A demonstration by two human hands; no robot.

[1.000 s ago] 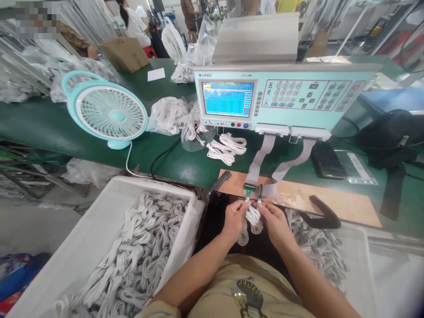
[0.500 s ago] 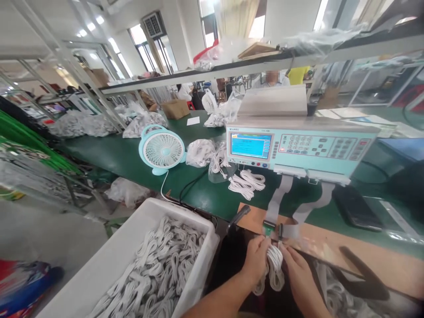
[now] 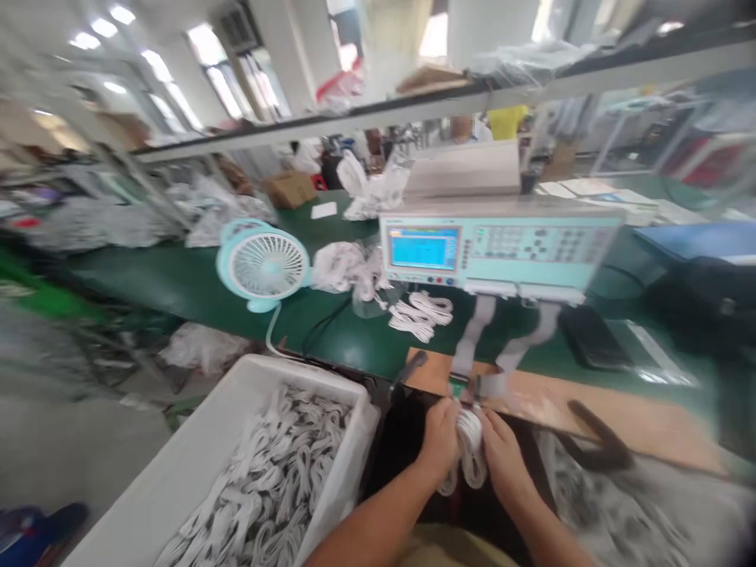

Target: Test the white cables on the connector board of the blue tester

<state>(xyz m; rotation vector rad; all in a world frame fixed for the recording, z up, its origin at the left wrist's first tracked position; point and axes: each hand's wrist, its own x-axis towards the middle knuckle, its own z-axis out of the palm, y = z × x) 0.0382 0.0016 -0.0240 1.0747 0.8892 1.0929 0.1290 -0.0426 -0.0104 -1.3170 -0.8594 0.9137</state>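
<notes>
My left hand (image 3: pixel 440 437) and my right hand (image 3: pixel 499 453) are closed round a coiled white cable (image 3: pixel 471 447) held between them, close to my body. The cable's ends reach up to two small connector blocks (image 3: pixel 472 387) on grey ribbon leads at the near edge of a wooden board (image 3: pixel 596 417). The ribbons run up to a pale blue test machine (image 3: pixel 499 248) with a lit screen. The picture is blurred by head motion.
A white bin (image 3: pixel 194 465) full of coiled white cables stands at my lower left; another heap of cables (image 3: pixel 614 512) lies at my right. A light blue desk fan (image 3: pixel 263 268), bagged cables (image 3: pixel 348 272) and loose coils (image 3: pixel 420 313) rest on the green bench. People work far behind.
The view has tilted up from the bench to the room and now shifts slightly, blurred. Both hands stay closed on the cable at the connector blocks.
</notes>
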